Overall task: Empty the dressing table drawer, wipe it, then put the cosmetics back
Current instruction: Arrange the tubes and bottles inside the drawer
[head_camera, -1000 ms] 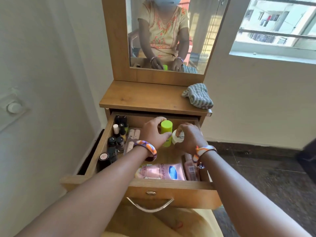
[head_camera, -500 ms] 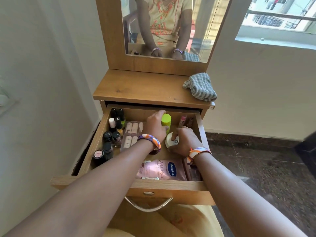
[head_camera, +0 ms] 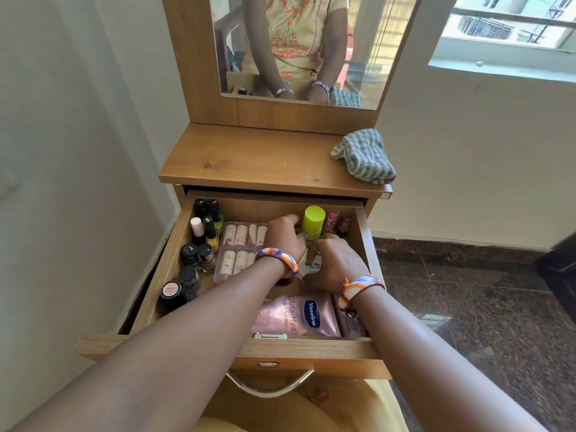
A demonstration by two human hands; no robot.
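Pale walls [head_camera: 78,151], dark speckled stone floor [head_camera: 467,307], a sunlit window [head_camera: 505,29], wooden mirror frame [head_camera: 193,57].

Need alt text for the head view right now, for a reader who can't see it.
Both hands are in the open drawer: the left hand touches a lime bottle, the right hand covers a white nail polish remover tub. Nail polishes, a tube tray and a Vaseline pouch surround them; a striped cloth lies on the tabletop.

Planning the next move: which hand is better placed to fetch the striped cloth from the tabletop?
Probably right. The striped cloth lies at the tabletop's right end, on the right hand's side. The left hand would have to cross over, and it is at the green bottle.
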